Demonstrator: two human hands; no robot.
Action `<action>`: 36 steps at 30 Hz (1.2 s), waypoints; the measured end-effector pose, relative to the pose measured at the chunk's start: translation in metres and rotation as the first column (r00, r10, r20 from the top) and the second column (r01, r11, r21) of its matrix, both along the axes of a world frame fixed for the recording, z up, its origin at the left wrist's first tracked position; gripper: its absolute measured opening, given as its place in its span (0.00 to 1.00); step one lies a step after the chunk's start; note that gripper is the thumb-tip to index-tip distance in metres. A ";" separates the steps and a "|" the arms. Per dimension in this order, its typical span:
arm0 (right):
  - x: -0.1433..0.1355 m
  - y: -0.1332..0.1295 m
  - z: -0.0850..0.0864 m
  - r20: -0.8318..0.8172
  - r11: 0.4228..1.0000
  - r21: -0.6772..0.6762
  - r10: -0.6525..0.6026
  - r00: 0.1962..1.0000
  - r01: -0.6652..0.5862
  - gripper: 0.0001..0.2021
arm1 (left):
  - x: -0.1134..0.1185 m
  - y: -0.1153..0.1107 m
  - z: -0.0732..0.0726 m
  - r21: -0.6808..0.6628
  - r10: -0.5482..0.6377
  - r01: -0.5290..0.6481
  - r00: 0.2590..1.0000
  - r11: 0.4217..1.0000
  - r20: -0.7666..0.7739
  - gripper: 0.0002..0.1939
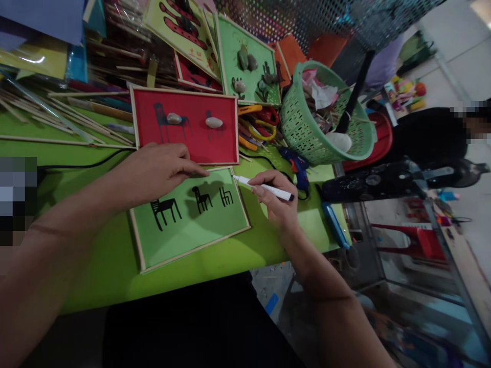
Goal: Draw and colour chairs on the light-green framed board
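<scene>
A white marker [273, 190] with a dark end is pinched in my right hand [278, 197], its tip close to the upper right corner of a green framed picture [192, 235]. Black chairs of three sizes are drawn on that picture. My left hand [161, 166] lies over the picture's upper left part with fingers stretched out, its index finger pointing along the top edge. Directly behind is a red framed picture [222, 145], which bears two drawn chairs with a stone on each. The left hand covers part of both frames.
Thin wooden sticks [69, 117] lie at the left. Behind stand other framed stone pictures [245, 38]. Scissors [264, 130], a blue glue gun [297, 166] and a green basket [307, 128] sit at the right, with a blue tool [335, 225] by the table edge.
</scene>
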State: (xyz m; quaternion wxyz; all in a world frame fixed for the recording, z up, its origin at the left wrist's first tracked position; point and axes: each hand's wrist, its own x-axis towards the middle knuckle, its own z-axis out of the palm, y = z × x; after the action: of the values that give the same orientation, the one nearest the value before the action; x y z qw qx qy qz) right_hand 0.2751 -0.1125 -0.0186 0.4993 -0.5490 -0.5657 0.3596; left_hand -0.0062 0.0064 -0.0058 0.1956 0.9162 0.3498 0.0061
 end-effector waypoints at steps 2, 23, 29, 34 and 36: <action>0.001 0.000 0.000 0.012 1.000 -0.002 0.015 1.000 -0.015 0.11 | 0.000 0.000 -0.001 0.004 -0.004 0.004 1.000 1.000 0.022 0.24; 0.001 -0.001 0.002 -0.044 0.997 -0.078 -0.012 0.999 0.008 0.11 | 0.000 0.000 -0.001 -0.023 0.007 -0.006 1.000 1.000 0.026 0.24; 0.001 0.000 0.001 -0.077 0.999 -0.049 -0.002 0.997 -0.002 0.09 | -0.001 0.002 -0.004 0.002 -0.002 0.002 1.000 1.000 0.012 0.24; 0.002 0.001 0.001 -0.081 0.999 -0.044 0.001 0.997 -0.005 0.09 | 0.000 0.002 -0.002 -0.022 0.022 -0.022 1.000 1.000 -0.012 0.25; 0.002 0.001 0.001 -0.067 0.999 -0.045 -0.001 0.998 -0.002 0.09 | 0.000 0.002 -0.003 -0.030 0.028 -0.028 1.000 0.999 -0.003 0.24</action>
State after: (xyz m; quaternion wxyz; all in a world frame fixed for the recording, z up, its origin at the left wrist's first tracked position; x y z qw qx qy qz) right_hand 0.2771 -0.1115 -0.0176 0.5053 -0.5476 -0.5405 0.3907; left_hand -0.0064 0.0086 -0.0084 0.2089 0.9082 0.3627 0.0025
